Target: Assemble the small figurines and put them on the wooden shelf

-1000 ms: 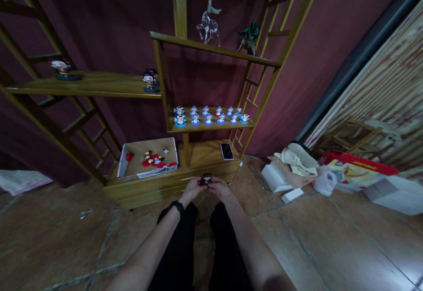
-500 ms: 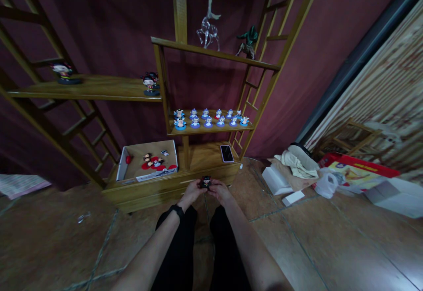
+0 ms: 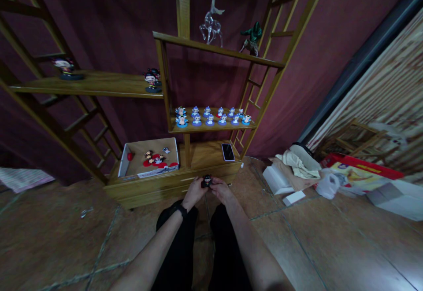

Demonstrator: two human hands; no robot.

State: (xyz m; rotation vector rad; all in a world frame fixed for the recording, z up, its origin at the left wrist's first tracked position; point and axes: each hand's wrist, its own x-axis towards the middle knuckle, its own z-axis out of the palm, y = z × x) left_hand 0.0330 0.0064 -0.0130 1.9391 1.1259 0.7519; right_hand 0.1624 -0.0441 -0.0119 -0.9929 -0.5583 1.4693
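Observation:
Both of my hands meet in front of my knees around a small dark-haired figurine (image 3: pixel 206 179). My left hand (image 3: pixel 194 190) grips it from the left, and my right hand (image 3: pixel 219 188) pinches it from the right. Fingers of both are closed on the toy. Just beyond them stands the low base of a wooden shelf unit (image 3: pixel 165 184). An open cardboard box (image 3: pixel 149 161) on that base holds a few more small figurines on red bases.
A phone (image 3: pixel 228 151) lies on the shelf base. Several blue-based figurines (image 3: pixel 211 116) line the middle shelf; a glass deer (image 3: pixel 212 20) and green figure (image 3: pixel 251 38) stand above. White boxes, cloth and a red box (image 3: pixel 357 170) clutter the tiled floor at right.
My hands stay together on the figurine. The view has shifted slightly; nothing else has moved.

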